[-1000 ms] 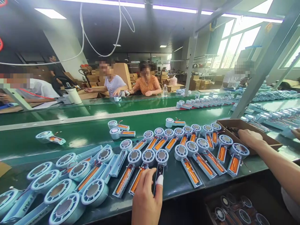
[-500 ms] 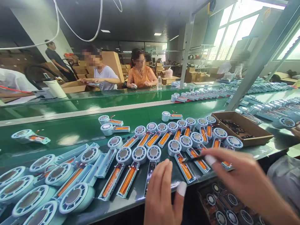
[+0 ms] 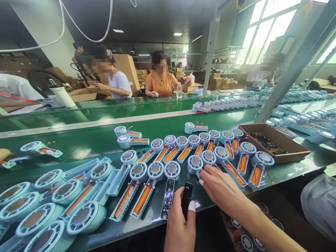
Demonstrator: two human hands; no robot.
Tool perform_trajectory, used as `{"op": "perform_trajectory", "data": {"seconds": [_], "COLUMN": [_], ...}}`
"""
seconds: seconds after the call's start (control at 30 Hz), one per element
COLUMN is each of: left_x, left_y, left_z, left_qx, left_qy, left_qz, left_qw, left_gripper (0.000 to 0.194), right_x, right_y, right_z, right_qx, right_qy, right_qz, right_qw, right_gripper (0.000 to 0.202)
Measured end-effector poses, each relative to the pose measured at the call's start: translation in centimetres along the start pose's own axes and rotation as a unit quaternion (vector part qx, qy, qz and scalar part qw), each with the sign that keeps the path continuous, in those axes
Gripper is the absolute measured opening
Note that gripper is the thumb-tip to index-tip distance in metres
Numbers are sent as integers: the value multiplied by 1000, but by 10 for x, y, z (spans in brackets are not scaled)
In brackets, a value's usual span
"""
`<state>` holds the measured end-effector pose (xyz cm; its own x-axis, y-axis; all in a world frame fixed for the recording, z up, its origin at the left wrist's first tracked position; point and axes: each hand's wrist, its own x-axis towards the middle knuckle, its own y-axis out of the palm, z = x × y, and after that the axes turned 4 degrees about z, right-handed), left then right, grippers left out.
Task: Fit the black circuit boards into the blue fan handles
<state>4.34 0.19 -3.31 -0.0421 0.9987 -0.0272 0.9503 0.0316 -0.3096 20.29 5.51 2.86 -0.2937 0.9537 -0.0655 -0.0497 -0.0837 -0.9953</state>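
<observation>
My left hand [image 3: 181, 224] holds a narrow black board [image 3: 187, 196] upright between thumb and fingers, at the bench's front edge. Just left of it lies a light blue fan unit [image 3: 172, 170] with a dark circuit board [image 3: 168, 199] in its handle. My right hand [image 3: 214, 178] has its fingers closed over the handle of another fan unit [image 3: 195, 163]; what the fingertips pinch is too hidden to make out. Around both hands are several fan units with orange cells [image 3: 143, 201] showing in their open handles.
A cardboard box [image 3: 291, 159] of small black parts stands right, behind my right hand. Fan units pile up at the left [image 3: 39, 217]. A green belt [image 3: 86, 122] runs behind, with people across it. A box of round parts sits below the edge.
The black board now shows in my left hand. My right hand has moved left and down onto a fan unit's handle. A hand has appeared at the far left edge.
</observation>
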Motion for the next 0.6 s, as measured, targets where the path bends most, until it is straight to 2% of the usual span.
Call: {"op": "perform_trajectory", "data": {"seconds": [0.1,0.2,0.23,0.3,0.37,0.43,0.5,0.53,0.6], "left_x": [1,2,2,3,4,5,5,5,5], "left_y": [-8,-13,-14,-15,-16,-16,-15,-15,-14], "left_z": [-4,-8,-9,-10,-10,-9,-7,-7,-5], "left_qx": [-90,-210,-250,-321,-373,-396,-367,-331,-250], "left_qy": [-29,-56,-64,-80,-91,-93,-88,-87,-84], "left_qz": [41,106,117,132,144,158,142,121,77], "left_qw": [995,970,959,934,912,900,915,932,962], "left_gripper": [51,30,29,41,63,81,80,71,46], "right_x": [-1,-7,-10,-14,-17,-19,-21,-22,-25], "right_y": [0,-1,0,3,9,16,22,24,25], "right_z": [4,-2,-4,-10,-14,-17,-17,-17,-14], "right_qx": [6,58,70,70,45,24,29,43,96], "right_qy": [32,42,44,51,57,55,46,41,27], "right_qz": [12,22,23,6,-33,-61,-61,-58,-53], "right_qw": [999,997,996,996,997,996,997,997,994], "right_gripper": [19,15,12,8,24,26,11,8,14]}}
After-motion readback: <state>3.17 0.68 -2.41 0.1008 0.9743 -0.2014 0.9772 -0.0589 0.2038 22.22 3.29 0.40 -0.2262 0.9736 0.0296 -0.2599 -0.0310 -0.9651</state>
